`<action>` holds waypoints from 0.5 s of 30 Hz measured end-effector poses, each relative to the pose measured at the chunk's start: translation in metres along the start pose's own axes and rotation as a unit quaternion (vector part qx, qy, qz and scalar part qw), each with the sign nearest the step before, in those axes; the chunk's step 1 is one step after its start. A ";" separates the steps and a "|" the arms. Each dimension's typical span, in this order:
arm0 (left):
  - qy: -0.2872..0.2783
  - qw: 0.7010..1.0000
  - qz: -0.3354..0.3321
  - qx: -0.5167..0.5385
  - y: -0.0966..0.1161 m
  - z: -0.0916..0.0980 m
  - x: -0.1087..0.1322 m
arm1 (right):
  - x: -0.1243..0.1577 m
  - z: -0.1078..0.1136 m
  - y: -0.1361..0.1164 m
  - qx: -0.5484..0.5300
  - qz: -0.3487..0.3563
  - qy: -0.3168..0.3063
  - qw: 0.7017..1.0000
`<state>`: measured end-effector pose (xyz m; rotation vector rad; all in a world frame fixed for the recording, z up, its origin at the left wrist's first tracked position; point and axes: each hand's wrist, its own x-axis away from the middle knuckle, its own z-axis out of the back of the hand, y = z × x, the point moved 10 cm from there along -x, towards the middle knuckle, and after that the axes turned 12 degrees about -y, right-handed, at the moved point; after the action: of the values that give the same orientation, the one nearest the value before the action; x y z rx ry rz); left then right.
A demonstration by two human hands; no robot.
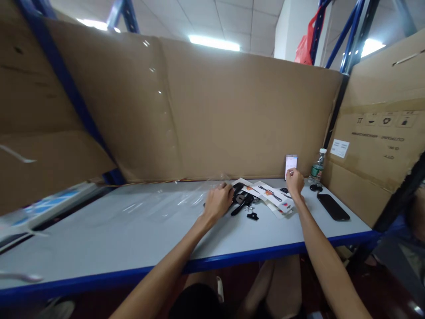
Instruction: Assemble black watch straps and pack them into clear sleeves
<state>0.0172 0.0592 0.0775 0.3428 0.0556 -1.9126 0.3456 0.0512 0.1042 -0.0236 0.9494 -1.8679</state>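
My left hand [219, 201] is low over the table with its fingers curled, at the left edge of a small heap of black parts [245, 201]. Whatever lies under those fingers is hidden. A small black piece [253, 216] lies apart, in front of the heap. My right hand [295, 181] is raised and closed, just in front of a phone with a lit screen [291, 162] that stands upright against the cardboard. What its fingers hold, if anything, cannot be made out. Between my hands lie printed sheets [270, 193] with pictures of a black-handled tool.
Clear plastic bags [186, 197] spread left of my left hand. At the right stand a water bottle [318, 166] and a dark phone [333, 207] lying flat. Cardboard walls [249, 115] close off the back and sides. The table's blue edge [252, 257] runs along the front.
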 end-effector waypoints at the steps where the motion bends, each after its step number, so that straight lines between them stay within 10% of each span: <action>1: 0.019 0.999 -0.023 0.012 0.012 0.013 0.015 | 0.009 0.013 -0.012 -0.025 0.036 0.023 0.999; 8: 0.097 0.934 -0.316 0.138 0.089 0.083 0.179 | 0.147 0.067 -0.047 -0.145 0.243 -0.013 0.959; 12: 0.153 0.923 -0.327 0.134 0.058 0.079 0.231 | 0.214 0.063 -0.007 -0.141 0.253 -0.090 0.953; 15: 0.156 0.949 -0.253 0.106 0.003 0.052 0.218 | 0.217 0.077 0.039 -0.138 0.189 -0.047 0.971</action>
<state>-0.0614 -0.1512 0.0704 0.8413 0.1622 -2.3602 0.2980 -0.1708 0.0520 -0.0928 1.0590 -1.3666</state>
